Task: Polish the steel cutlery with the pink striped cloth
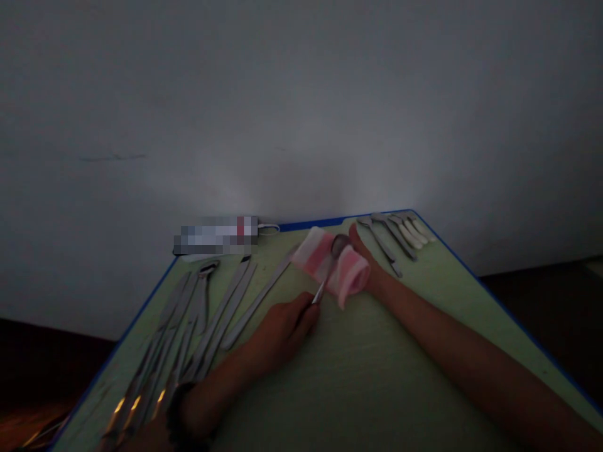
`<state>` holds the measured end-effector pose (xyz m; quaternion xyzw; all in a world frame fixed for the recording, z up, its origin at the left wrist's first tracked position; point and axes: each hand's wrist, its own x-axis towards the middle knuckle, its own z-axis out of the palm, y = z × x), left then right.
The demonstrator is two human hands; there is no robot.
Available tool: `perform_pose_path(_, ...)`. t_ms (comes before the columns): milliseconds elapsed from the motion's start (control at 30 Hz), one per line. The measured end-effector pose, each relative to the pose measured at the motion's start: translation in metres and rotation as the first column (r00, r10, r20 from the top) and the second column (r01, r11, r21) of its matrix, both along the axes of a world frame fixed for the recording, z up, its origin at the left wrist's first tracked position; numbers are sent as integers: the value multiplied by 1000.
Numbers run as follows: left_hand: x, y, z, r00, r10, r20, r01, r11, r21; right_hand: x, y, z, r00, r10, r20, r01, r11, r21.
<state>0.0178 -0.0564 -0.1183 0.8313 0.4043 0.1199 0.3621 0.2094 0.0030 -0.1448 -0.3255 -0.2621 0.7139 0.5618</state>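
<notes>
A: In the head view, what is the left hand (pixel 293 320) doing?
B: It is closed around the handle of a metal spoon (pixel 339 246), whose bowl points away from it, over the pink-and-white cloth (pixel 354 270).
A: And the right hand (pixel 357 242)?
B: It bears the cloth, thumb up just beside the spoon's bowl. The cloth hides its fingers, so I can't tell how tightly they close.
A: What's left of the left hand?
B: A lone knife (pixel 254 309) is nearest, then a row of long knives (pixel 176 326) with another spoon (pixel 207 270) among them. Farther ahead lies a device (pixel 217 237) with a white cable (pixel 270 226).
A: Right of the right hand?
B: Grey metal cutlery (pixel 394 235), then white-handled pieces (pixel 411 231), all on the green table (pixel 358 370).
</notes>
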Motion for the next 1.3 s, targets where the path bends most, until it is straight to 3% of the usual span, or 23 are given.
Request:
perform_pose_path(67,0,0,0,1000,9,14,-9,1000,-5,1,-5,7,971,193,-142,-202,978,-52)
perform_pose_path(133,1,1,-1,997,48,64,-47,999,-20,3,-9,13,935,281,-215,-298,953,-49)
perform_pose_path(267,2,5,-4,974,164,159,-150,984,-96,5,-10,16,942,251,-223,-261,965,-15)
perform_pose_path(433,-1,6,-6,938,270,218,-233,955,-182,12,-4,8,955,186,-230,-198,980,-31)
perform_pose_path(567,-2,3,-3,978,152,141,-141,986,-87,15,-6,7,972,77,-224,-87,996,-36)
perform_pose_path(700,1,2,-1,999,50,5,-50,999,9,14,-9,12,975,117,-187,-127,991,-41)
perform_pose_path(967,2,3,0,993,86,81,-79,993,-82,13,-2,8,982,97,-163,-113,989,-91)
perform_pose_path(1167,8,1,-5,975,200,-96,-190,976,108,12,2,2,993,11,-115,-22,995,-94)
perform_pose_path(1300,7,3,-8,961,219,-167,-193,968,157,13,4,-2,991,9,-132,-17,998,-58)
